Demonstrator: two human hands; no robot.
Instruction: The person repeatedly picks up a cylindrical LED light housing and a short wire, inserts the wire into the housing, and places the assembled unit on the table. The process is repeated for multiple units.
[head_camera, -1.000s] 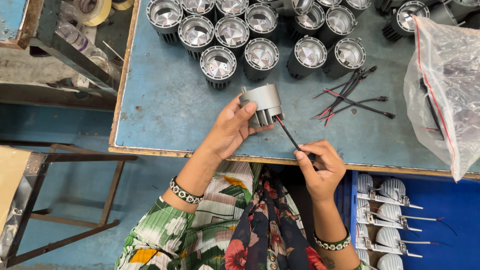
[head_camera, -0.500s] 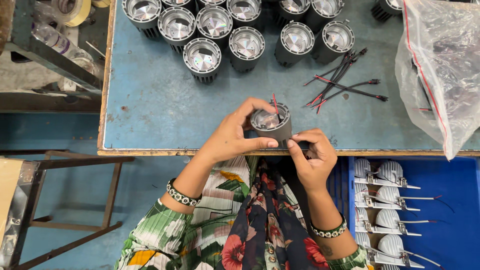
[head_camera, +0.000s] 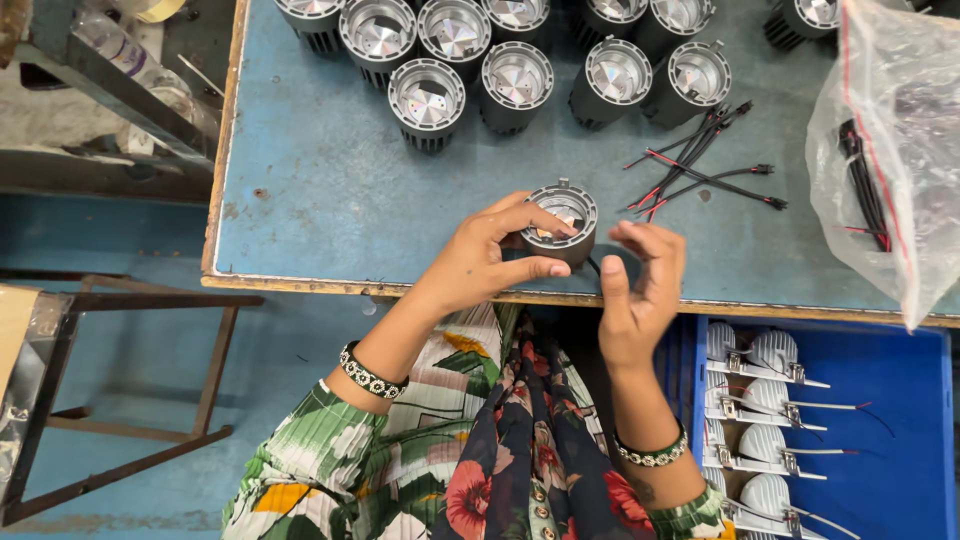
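Note:
My left hand (head_camera: 487, 255) grips a round grey lamp housing (head_camera: 561, 216) by its rim, open end up, just above the front edge of the blue table (head_camera: 320, 180). A shiny reflector shows inside the housing. My right hand (head_camera: 638, 290) hovers just right of the housing with its fingers spread and nothing in them. A thin dark wire runs down from the housing between the two hands.
Several more grey housings (head_camera: 428, 100) with reflectors stand in rows at the back of the table. Loose red and black wires (head_camera: 700, 165) lie to the right, beside a clear plastic bag (head_camera: 890, 150). A blue bin (head_camera: 880, 430) holds white lamp parts at lower right.
The housing has been turned from lying on its side to open end up and brought to the table edge. My right hand has let go of the wire and opened.

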